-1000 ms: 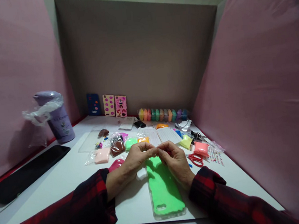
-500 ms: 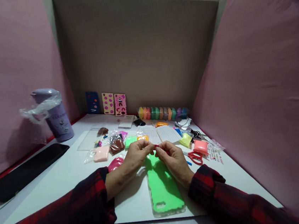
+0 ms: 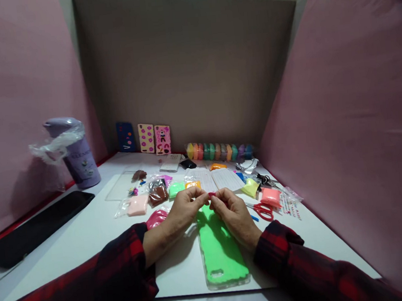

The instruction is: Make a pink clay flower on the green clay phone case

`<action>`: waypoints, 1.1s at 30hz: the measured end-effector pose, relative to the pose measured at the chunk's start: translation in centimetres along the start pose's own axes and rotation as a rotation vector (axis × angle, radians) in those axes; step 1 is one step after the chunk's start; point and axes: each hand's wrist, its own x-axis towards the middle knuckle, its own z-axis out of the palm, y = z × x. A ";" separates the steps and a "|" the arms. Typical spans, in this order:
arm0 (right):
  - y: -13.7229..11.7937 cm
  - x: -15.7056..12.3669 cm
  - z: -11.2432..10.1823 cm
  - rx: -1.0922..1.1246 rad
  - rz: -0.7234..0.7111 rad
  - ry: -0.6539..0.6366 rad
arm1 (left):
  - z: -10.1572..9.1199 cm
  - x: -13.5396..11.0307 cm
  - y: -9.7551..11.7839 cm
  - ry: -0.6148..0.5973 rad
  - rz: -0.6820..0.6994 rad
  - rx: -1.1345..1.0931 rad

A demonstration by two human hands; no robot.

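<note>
As both pinch red clay bit [image 3: 212,195] from opposite ends, left hand [image 3: 184,210] and right hand [image 3: 235,212] hover above green phone case [image 3: 220,251], probably to have it near.

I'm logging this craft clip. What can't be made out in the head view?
Head view:
red clay bit, pinched between left hand and right hand: tiny, fingertips cover it, shape unclear.
green phone case: far end hidden under both hands.
pink packet: partly behind the left wrist.
purple cup lettering: too blurred to read.
</note>
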 end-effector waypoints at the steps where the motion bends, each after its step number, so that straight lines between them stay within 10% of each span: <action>1: -0.1 0.0 0.0 -0.009 -0.003 -0.002 | 0.0 -0.1 0.1 0.008 0.009 0.017; 33: -0.1 -0.3 -0.2 -0.142 -0.065 0.001 | -0.2 0.1 -1.4 0.044 -0.040 -0.088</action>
